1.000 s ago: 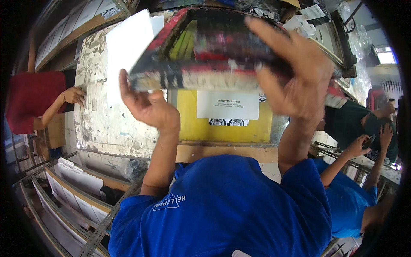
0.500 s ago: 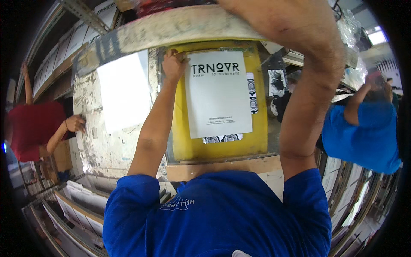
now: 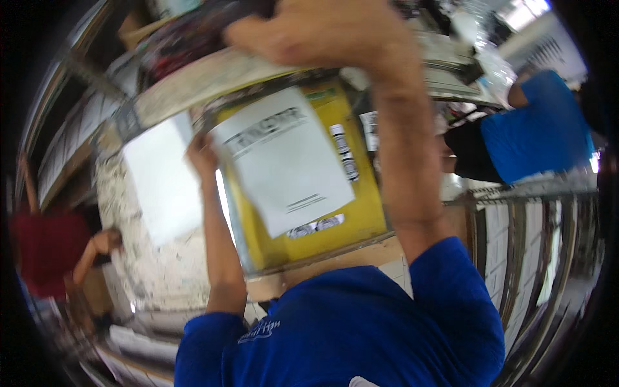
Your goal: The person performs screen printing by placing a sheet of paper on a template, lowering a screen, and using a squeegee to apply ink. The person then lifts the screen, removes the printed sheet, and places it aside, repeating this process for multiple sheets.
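My left hand (image 3: 203,155) is closed on the upper left corner of a white printed sheet (image 3: 293,171), which has dark lettering across its top and small print near its bottom. The sheet lies askew over a yellow panel (image 3: 358,222), its left side bowed and seemingly raised. Black-and-white patterned pieces (image 3: 343,153) show beside its right edge and below it. My right hand (image 3: 316,29) is above the far wooden bar (image 3: 193,80), its thumb side toward the left. Motion blur and the picture's upper edge hide its fingers.
A blank white sheet (image 3: 161,177) lies on the stained table (image 3: 171,277) at left. A person in dark red (image 3: 51,251) rests a hand on the table's left edge. At right is a person in blue (image 3: 535,135). Racks (image 3: 516,251) stand on the right.
The printed sheet has turned askew, its upper left corner drawn leftward with my left hand. My right hand has come further into view. The whole view has swung, and the person in blue appears turned differently.
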A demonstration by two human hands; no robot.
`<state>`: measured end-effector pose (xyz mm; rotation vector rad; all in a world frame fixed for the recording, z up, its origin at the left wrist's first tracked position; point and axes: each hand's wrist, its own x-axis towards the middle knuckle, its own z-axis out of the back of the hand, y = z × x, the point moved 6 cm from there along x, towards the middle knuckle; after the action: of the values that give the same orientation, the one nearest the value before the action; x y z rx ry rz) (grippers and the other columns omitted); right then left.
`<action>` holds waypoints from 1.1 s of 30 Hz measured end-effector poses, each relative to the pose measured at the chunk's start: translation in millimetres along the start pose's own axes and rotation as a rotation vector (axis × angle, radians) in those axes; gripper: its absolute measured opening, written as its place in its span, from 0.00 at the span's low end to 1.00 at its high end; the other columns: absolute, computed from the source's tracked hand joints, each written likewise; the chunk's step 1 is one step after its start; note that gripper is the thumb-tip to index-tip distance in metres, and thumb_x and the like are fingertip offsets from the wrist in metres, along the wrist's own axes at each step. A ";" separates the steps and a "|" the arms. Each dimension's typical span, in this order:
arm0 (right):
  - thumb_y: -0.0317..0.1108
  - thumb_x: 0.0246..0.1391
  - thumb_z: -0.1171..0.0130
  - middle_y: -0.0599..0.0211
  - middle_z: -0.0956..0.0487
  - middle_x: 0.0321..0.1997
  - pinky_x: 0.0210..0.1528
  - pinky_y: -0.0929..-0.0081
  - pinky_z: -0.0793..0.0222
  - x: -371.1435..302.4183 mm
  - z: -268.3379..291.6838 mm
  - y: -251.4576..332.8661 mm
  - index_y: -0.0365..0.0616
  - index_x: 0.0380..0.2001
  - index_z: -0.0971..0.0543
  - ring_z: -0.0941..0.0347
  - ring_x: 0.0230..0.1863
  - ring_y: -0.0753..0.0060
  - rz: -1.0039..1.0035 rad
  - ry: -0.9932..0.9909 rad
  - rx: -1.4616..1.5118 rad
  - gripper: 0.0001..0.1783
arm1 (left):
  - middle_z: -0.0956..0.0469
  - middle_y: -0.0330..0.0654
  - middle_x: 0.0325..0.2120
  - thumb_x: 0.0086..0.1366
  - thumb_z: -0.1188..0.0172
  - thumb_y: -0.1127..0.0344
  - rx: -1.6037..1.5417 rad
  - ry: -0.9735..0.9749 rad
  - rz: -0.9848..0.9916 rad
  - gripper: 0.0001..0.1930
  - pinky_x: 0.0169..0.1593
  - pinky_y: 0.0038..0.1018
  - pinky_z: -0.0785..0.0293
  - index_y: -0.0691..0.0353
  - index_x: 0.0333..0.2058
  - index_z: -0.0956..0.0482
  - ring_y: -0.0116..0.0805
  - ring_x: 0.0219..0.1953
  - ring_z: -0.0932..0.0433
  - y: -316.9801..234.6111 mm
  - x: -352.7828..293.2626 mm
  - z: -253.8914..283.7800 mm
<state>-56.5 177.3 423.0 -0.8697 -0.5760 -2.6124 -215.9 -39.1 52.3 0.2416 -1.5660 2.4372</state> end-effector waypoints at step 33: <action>0.37 0.52 0.37 0.53 0.14 0.50 0.53 0.69 0.22 10.2 11.3 -22.7 0.49 0.56 0.16 0.15 0.45 0.62 -0.184 0.176 -0.099 0.26 | 0.24 0.53 0.58 0.63 0.30 0.70 0.277 -0.427 -0.194 0.28 0.64 0.41 0.33 0.70 0.60 0.28 0.47 0.59 0.28 65.6 -154.1 160.2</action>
<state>-68.3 200.4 431.5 -0.6314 -0.5037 -2.8683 -84.8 -227.6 21.0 0.9711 -1.2591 2.5493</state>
